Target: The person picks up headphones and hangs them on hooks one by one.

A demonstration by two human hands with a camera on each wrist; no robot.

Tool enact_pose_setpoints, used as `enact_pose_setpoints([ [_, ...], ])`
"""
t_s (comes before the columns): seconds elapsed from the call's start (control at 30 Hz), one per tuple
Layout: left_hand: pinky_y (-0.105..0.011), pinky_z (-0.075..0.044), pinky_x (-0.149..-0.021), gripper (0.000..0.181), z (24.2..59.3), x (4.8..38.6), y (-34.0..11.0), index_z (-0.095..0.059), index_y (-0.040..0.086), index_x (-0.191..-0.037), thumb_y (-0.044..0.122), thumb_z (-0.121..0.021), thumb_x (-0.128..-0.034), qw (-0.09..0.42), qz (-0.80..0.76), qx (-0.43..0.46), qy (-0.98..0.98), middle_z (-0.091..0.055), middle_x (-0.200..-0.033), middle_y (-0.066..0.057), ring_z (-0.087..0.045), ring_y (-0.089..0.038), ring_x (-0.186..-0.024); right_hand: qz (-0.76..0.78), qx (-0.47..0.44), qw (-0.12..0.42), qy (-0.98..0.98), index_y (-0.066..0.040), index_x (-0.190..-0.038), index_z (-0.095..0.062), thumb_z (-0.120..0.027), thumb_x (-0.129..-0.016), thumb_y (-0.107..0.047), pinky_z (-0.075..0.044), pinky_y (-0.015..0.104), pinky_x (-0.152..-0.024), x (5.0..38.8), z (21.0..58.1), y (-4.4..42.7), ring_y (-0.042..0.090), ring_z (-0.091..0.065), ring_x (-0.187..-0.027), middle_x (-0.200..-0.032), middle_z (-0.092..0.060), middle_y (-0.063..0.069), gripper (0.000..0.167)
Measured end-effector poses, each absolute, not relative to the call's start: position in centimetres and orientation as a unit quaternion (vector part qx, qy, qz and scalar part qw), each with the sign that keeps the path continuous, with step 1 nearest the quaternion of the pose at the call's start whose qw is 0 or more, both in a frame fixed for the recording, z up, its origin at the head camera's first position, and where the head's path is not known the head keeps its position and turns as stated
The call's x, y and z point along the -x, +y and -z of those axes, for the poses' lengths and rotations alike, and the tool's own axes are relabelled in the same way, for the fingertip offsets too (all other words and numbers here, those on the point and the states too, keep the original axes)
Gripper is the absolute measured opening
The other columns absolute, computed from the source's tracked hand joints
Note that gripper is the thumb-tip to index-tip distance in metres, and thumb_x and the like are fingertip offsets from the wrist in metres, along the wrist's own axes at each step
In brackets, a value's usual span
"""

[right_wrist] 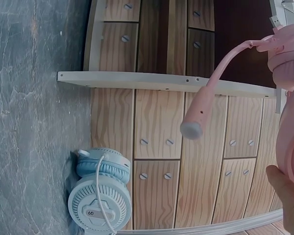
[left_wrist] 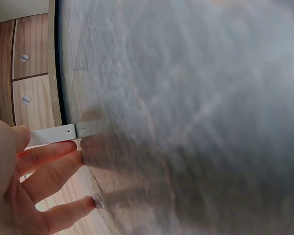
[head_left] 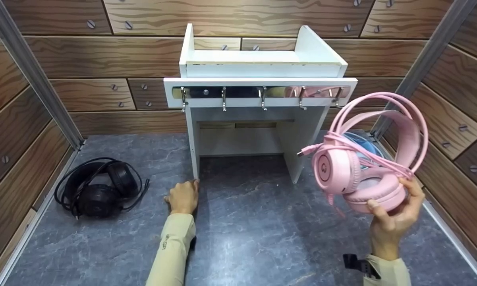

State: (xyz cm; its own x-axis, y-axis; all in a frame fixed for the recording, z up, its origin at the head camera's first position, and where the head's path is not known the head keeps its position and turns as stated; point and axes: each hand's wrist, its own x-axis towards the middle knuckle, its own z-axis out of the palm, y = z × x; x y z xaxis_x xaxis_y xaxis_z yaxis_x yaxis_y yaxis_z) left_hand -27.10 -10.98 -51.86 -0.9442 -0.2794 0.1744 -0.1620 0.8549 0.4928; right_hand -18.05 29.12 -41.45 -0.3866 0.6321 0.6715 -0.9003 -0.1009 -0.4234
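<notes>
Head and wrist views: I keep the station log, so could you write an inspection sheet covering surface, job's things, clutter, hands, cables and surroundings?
Surface: dark grey marble-patterned tabletop, glare in front.
Job's things: white board rack with five silver metal hooks, upright; pink over-ear headset with microphone, held off the tabletop; black over-ear headset at left; pale blue over-ear headset at right.
Clutter: nothing seen.
Hands: left hand grips the rack's left foot; right hand holds the pink headset by an ear cup.
Cables: pink cable looped round its headset, plug sticking out; black cable looped over its headset; pale cable across the blue one.
Surroundings: wood-patterned panel walls, grey metal corner posts.
</notes>
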Motion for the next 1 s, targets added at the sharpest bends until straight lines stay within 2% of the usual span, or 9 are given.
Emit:
enact_pose_setpoints([
  [0.37, -0.075, -0.046, -0.072, 0.039, 52.03, 27.12, -11.05, -0.076, -0.002, -0.093, 0.032, -0.058, -0.1027, 0.133, 0.250, -0.103, -0.954, -0.070, -0.093, -0.033, -0.067, -0.056, -0.085, -0.730, -0.168, 0.518, -0.413, 0.017, -0.110, -0.055, -0.064, -0.048, 0.017, -0.053, 0.031, -0.080, 18.11, 41.47, 29.03, 0.031, -0.058, -0.099, -0.127, -0.049, 0.030, 0.063],
  [0.63, -0.079, -0.042, -0.078, 0.038, 51.94, 27.22, -11.01, -0.077, 0.001, -0.100, 0.033, -0.057, -0.1033, 0.117, 0.250, -0.110, -0.955, -0.070, -0.099, -0.032, -0.067, -0.056, -0.090, -0.715, -0.168, 0.524, -0.431, 0.018, -0.109, -0.056, -0.068, -0.046, 0.015, -0.050, 0.032, -0.090, 18.17, 41.65, 28.88, 0.033, -0.054, -0.109, -0.128, -0.049, 0.028, 0.064],
  [0.83, -0.075, -0.047, -0.069, 0.039, 52.13, 27.12, -11.02, -0.076, -0.003, -0.091, 0.031, -0.060, -0.1019, 0.142, 0.245, -0.101, -0.954, -0.070, -0.090, -0.032, -0.068, -0.056, -0.081, -0.711, -0.165, 0.523, -0.441, 0.018, -0.110, -0.057, -0.069, -0.047, 0.015, -0.048, 0.032, -0.093, 18.15, 41.86, 28.83, 0.034, -0.052, -0.113, -0.129, -0.048, 0.028, 0.064],
  [1.0, -0.074, -0.046, -0.069, 0.039, 52.18, 27.11, -11.07, -0.077, -0.002, -0.094, 0.032, -0.059, -0.1022, 0.140, 0.248, -0.105, -0.953, -0.070, -0.092, -0.033, -0.068, -0.056, -0.082, -0.704, -0.161, 0.523, -0.452, 0.018, -0.110, -0.057, -0.069, -0.048, 0.014, -0.049, 0.031, -0.091, 18.18, 42.11, 28.85, 0.033, -0.054, -0.110, -0.128, -0.049, 0.027, 0.064],
])
